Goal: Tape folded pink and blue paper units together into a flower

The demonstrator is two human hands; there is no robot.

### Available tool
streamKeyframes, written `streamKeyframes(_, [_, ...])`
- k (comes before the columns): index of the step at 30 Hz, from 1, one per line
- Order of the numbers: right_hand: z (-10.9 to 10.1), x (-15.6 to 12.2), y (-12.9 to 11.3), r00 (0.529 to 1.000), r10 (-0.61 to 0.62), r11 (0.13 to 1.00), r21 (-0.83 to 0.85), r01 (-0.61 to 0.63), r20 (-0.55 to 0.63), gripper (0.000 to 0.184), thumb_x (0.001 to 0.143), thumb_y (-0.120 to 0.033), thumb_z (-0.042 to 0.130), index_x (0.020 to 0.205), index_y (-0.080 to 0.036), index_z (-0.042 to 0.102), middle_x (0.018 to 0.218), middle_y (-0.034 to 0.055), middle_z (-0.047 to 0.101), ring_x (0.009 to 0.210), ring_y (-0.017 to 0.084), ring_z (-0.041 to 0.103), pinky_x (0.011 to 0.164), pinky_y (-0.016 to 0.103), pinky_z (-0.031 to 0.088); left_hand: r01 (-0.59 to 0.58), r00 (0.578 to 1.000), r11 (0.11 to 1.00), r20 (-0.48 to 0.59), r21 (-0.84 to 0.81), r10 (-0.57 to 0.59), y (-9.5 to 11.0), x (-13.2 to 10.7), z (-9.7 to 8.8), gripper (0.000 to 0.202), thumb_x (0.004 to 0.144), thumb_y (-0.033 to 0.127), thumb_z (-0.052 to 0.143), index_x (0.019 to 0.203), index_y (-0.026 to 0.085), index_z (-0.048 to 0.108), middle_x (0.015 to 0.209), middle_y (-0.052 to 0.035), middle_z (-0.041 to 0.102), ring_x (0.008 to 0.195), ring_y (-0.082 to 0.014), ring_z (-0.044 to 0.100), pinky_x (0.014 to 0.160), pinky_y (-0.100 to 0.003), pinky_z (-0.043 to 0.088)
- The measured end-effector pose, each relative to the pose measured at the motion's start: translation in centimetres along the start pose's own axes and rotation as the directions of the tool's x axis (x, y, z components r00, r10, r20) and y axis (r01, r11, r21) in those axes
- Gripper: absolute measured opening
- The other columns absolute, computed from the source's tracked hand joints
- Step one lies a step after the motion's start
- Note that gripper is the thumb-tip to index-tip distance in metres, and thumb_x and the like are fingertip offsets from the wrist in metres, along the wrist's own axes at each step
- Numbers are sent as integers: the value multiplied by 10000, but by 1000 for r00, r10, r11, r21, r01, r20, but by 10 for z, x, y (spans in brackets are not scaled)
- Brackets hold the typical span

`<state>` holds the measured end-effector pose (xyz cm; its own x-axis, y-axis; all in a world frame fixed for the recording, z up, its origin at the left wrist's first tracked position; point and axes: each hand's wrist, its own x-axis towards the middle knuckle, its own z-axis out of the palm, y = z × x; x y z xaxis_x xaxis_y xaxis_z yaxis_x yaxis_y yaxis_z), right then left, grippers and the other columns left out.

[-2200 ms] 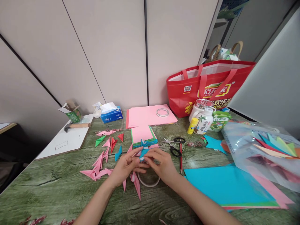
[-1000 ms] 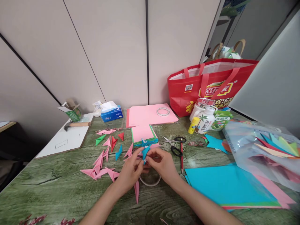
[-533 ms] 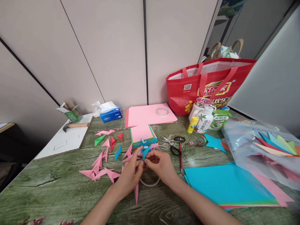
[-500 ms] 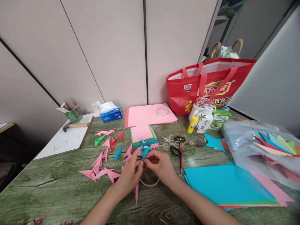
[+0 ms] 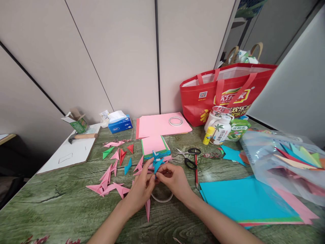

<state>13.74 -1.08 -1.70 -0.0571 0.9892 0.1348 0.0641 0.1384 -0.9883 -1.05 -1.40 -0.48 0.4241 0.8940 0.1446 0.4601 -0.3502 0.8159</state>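
My left hand (image 5: 141, 188) and my right hand (image 5: 173, 178) meet above the green table (image 5: 58, 210), both pinching a small folded blue paper piece (image 5: 157, 165) held upright between their fingertips. Under my hands a clear tape ring (image 5: 161, 198) lies on the table. Several folded pink, red, green and blue paper triangles (image 5: 111, 173) are scattered to the left of my left hand. Just beyond my fingers sits a small stack of pink, green and blue squares (image 5: 154, 146).
Scissors (image 5: 189, 157) and a red pencil (image 5: 196, 171) lie right of my hands. Large blue and pink sheets (image 5: 246, 200), a plastic bag of coloured paper (image 5: 286, 162), a glue stick (image 5: 208, 135), bottles, a red tote bag (image 5: 225, 91), a tissue box (image 5: 120, 123) and a hammer (image 5: 82, 136) stand around.
My hands lifted the blue piece slightly off the table and turned it upright between the fingertips. In the last half second almost nothing moved.
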Motion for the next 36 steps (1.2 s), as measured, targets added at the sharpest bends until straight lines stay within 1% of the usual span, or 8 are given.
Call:
streamKeyframes(4, [1,-1,1,996,-86,992,-95,87,8,52,694,-161,550,665,-164,593,633,16,607,548,137,577,549,242,492,18,1000,999,-13,-37,-19,0,0,1,532,872,263,356,1362,139,189,549,67,492,501,-103,440,544,-201,362])
streamKeyframes(8, [1,-2,3,966,-256,928,-270,256,35,97,732,-140,514,680,-169,590,644,13,590,562,125,551,542,221,454,32,999,997,-38,-63,-35,3,0,2,529,865,269,373,1352,130,221,534,77,470,477,-92,413,530,-196,358])
streamKeyframes(10, [0,-2,3,954,-297,903,-316,291,28,114,744,-136,504,669,-173,582,620,5,579,553,122,537,537,218,440,29,999,996,-43,-85,-33,3,0,2,538,863,277,379,1354,127,219,532,77,469,481,-92,413,536,-201,374])
streamKeyframes(14, [-3,0,1,976,-215,949,-229,216,28,127,770,-159,491,675,-175,574,612,0,583,529,116,547,535,215,461,19,999,988,-48,-153,-26,1,1,2,546,857,297,389,1351,132,224,526,74,456,491,-98,440,546,-211,404])
streamKeyframes(17, [-3,0,-2,988,-142,979,-141,149,58,57,744,-182,537,718,-172,587,667,16,614,574,130,587,567,229,496,7,999,989,-46,-147,-14,2,3,-1,534,861,273,374,1348,128,211,529,78,439,495,-97,446,555,-210,403])
streamKeyframes(23, [-1,-2,-3,992,-109,986,-124,116,58,40,704,-148,560,713,-169,593,686,21,619,592,135,599,581,239,510,-14,998,1000,-57,25,15,6,2,-2,512,864,212,347,1346,126,195,505,105,355,465,-89,383,562,-205,378])
streamKeyframes(31, [2,-3,-4,969,-244,911,-335,242,34,127,684,-77,526,625,-180,570,623,2,577,557,126,541,528,217,441,-42,999,948,20,314,38,-3,-6,1,564,890,232,314,1397,160,79,685,8,600,608,-140,545,665,-263,445])
streamKeyframes(36, [6,-4,0,959,-283,873,-412,261,9,126,699,-79,510,627,-174,550,672,20,567,614,142,529,567,237,429,-86,996,925,38,370,77,0,-5,0,563,895,214,292,1405,178,59,837,-47,658,730,-161,619,718,-287,474])
